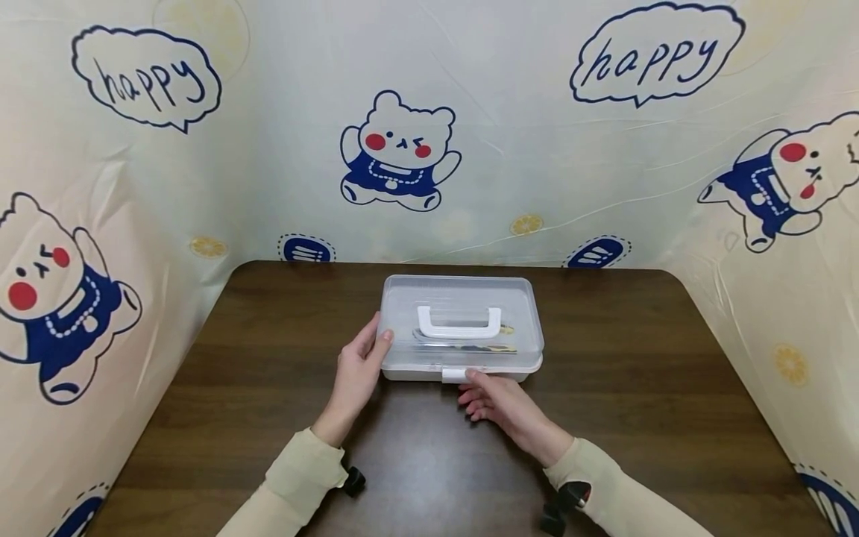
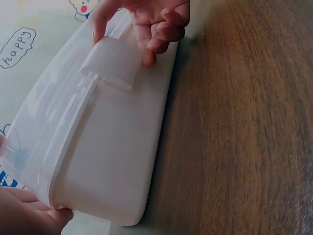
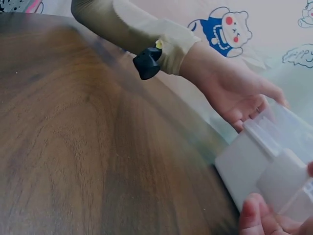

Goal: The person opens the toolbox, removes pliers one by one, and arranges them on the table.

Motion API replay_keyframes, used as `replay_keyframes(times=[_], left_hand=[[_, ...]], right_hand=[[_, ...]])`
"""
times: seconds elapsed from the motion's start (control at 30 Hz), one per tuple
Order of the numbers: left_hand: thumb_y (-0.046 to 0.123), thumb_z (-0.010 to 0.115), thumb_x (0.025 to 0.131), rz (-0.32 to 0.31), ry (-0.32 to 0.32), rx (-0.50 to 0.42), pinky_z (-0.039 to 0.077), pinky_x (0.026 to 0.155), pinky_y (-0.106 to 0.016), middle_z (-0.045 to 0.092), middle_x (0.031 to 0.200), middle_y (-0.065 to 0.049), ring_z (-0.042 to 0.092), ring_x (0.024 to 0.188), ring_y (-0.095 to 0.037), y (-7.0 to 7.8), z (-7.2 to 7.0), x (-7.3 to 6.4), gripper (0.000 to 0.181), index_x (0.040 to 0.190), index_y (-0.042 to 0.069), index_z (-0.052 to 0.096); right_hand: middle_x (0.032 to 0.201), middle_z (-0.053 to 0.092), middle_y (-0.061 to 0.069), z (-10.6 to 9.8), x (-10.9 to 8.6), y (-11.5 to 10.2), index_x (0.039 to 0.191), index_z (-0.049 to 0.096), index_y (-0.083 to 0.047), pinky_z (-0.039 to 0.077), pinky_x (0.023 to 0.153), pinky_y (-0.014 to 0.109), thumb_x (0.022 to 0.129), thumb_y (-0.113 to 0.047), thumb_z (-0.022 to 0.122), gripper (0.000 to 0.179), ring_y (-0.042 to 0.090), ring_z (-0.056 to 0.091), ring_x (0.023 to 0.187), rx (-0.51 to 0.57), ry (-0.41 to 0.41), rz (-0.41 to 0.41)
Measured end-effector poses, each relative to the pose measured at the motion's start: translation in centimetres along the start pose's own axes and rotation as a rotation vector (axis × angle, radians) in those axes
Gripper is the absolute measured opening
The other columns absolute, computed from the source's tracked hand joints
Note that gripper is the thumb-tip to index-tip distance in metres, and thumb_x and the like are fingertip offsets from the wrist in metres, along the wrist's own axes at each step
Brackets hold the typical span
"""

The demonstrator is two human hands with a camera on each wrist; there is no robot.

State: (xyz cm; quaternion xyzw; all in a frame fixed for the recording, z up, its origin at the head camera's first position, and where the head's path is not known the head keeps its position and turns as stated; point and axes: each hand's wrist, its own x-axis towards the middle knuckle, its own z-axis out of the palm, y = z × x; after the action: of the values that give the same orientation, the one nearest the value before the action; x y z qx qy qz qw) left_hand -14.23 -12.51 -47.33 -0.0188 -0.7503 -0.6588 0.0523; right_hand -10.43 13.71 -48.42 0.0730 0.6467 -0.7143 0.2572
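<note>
A clear-lidded plastic storage box with a white base sits closed on the table. Its white carry handle lies folded on the lid, and slender dark and yellow items show through the plastic. My left hand grips the box's left end, thumb on the lid's edge and fingers along the side. At the front, my right hand pinches the white latch, with the thumb at its upper edge and curled fingers by its lower edge. The latch lies over the seam between lid and base.
The dark wooden table extends around the box on every side. A pale cloth printed with bears hangs behind it and along both sides. Each sleeve carries a small black device at the cuff.
</note>
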Motion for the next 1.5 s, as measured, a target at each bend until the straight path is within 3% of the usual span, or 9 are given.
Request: replay_keyframes(times=[0.13,0.33,0.43,0.6,0.73,0.83,1.03,1.27,1.5], left_hand=[[0.023,0.062,0.107,0.004,-0.005,0.006,0.036,0.116,-0.033,0.046,0.159,-0.014,0.043,0.147,-0.023,0.0,-0.1,0.1,0.055,0.154,-0.001,0.046],[0.025,0.061,0.107,-0.001,-0.017,0.022,0.036,0.116,-0.036,0.045,0.159,-0.015,0.042,0.148,-0.024,-0.1,-0.2,0.0,0.056,0.155,0.000,0.045],[0.026,0.061,0.108,-0.006,-0.025,0.023,0.036,0.116,-0.036,0.045,0.160,-0.014,0.042,0.148,-0.024,-0.1,-0.2,0.0,0.057,0.156,0.001,0.045],[0.026,0.061,0.107,0.001,-0.028,0.019,0.037,0.115,-0.035,0.046,0.159,-0.014,0.043,0.147,-0.024,-0.2,-0.2,0.0,0.057,0.155,0.001,0.045],[0.024,0.062,0.107,0.009,-0.031,0.009,0.037,0.115,-0.033,0.046,0.159,-0.014,0.044,0.146,-0.023,-0.2,-0.2,0.1,0.056,0.155,0.000,0.045],[0.023,0.062,0.107,0.008,-0.032,0.007,0.037,0.114,-0.029,0.046,0.159,-0.014,0.043,0.146,-0.022,-0.3,-0.3,0.1,0.056,0.155,0.000,0.045],[0.023,0.062,0.107,0.012,-0.042,-0.003,0.036,0.115,-0.029,0.045,0.160,-0.015,0.041,0.148,-0.023,-0.6,-0.5,0.1,0.056,0.156,0.000,0.044],[0.023,0.062,0.107,0.019,-0.075,-0.001,0.038,0.113,-0.023,0.044,0.161,-0.014,0.041,0.148,-0.023,-0.5,-0.8,0.2,0.059,0.157,0.000,0.042],[0.021,0.064,0.106,0.009,-0.116,0.011,0.038,0.110,-0.018,0.042,0.162,-0.015,0.039,0.149,-0.027,-0.5,-1.4,0.3,0.060,0.157,-0.001,0.041]], right_hand=[[0.094,0.071,0.007,-0.7,-0.2,-0.2,0.125,0.057,0.011,0.054,0.071,0.024,0.104,-0.034,0.061,0.050,0.015,0.066,0.081,-0.004,-0.059,0.005],[0.090,0.071,0.005,-1.5,-0.1,0.0,0.115,0.062,0.007,0.053,0.063,0.020,0.103,-0.018,0.062,0.028,0.010,0.066,0.073,-0.039,-0.153,-0.038],[0.073,0.066,0.001,-1.6,-0.1,0.4,0.099,0.064,0.005,0.046,0.050,0.019,0.100,-0.014,0.069,0.020,0.006,0.057,0.055,-0.180,-0.132,-0.084],[0.054,0.058,0.000,-1.4,-0.2,0.8,0.080,0.060,-0.003,0.035,0.037,0.021,0.094,-0.018,0.078,0.028,0.004,0.043,0.037,-0.457,-0.014,-0.168],[0.061,0.066,0.009,-1.2,0.1,0.9,0.094,0.071,0.003,0.039,0.039,0.022,0.096,-0.014,0.075,0.018,0.006,0.047,0.040,-0.491,-0.006,-0.251],[0.065,0.069,0.013,-1.2,0.3,0.9,0.109,0.074,0.008,0.043,0.042,0.023,0.098,-0.010,0.072,0.021,0.009,0.051,0.044,-0.492,-0.017,-0.297],[0.081,0.075,0.019,-1.9,0.0,1.2,0.121,0.069,0.012,0.055,0.052,0.026,0.099,-0.009,0.071,0.030,0.013,0.066,0.060,-0.437,-0.041,-0.301],[0.112,0.073,0.030,-5.2,-1.3,0.0,0.127,0.063,0.017,0.062,0.065,0.034,0.101,-0.008,0.068,0.036,0.021,0.075,0.081,-0.423,-0.074,-0.315],[0.102,0.076,0.023,-8.7,-3.0,-0.9,0.125,0.066,0.013,0.063,0.070,0.035,0.101,-0.016,0.070,0.038,0.026,0.075,0.082,-0.517,-0.012,-0.269]])
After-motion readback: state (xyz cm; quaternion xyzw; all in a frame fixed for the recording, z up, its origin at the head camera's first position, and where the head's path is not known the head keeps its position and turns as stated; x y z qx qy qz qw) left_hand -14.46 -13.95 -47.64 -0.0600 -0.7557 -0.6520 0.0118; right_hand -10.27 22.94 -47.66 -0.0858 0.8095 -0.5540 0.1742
